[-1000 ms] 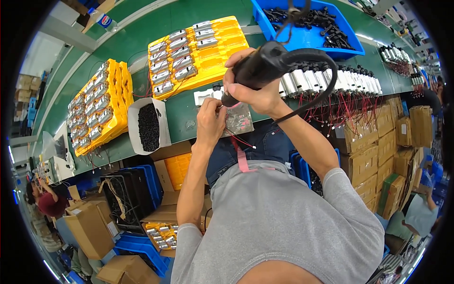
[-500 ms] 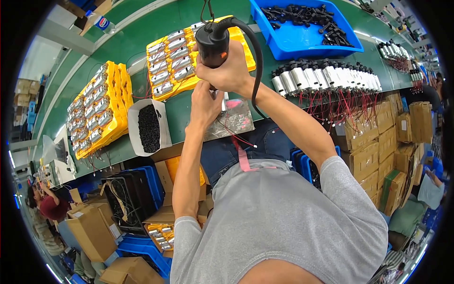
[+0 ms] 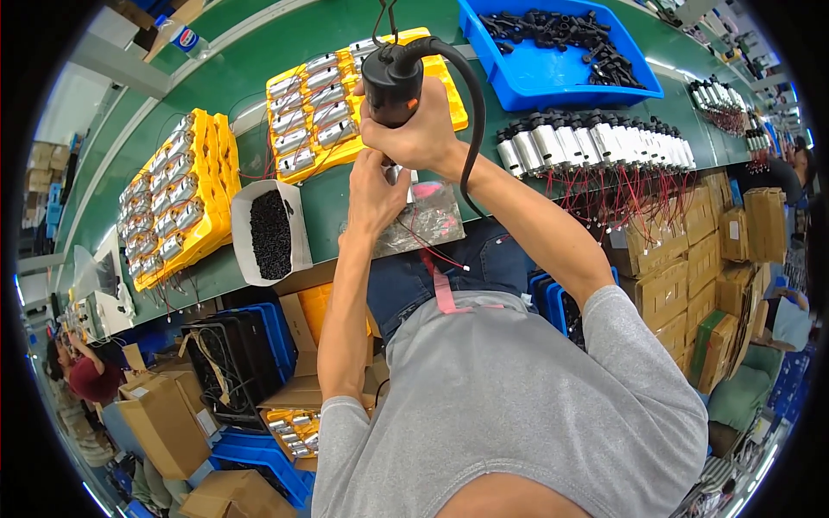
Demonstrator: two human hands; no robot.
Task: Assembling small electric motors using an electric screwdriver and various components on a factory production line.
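Note:
My right hand is wrapped round a black electric screwdriver that hangs upright, its thick cable looping down over my forearm. Just below it, my left hand has its fingers closed on a silver motor, mostly hidden by the hand. Red and dark wires with a white plug trail from the motor toward me. Beneath it lies a clear-wrapped pad with pink patches. The screwdriver's tip is hidden behind my fingers.
Yellow trays of silver motors stand behind and left. A white box of small black screws is beside my left forearm. At the back right is a blue bin of black parts; before it stand rows of motors.
The view has shifted very slightly. Both hands keep their hold on the screwdriver and the motor, with the screwdriver a touch lower.

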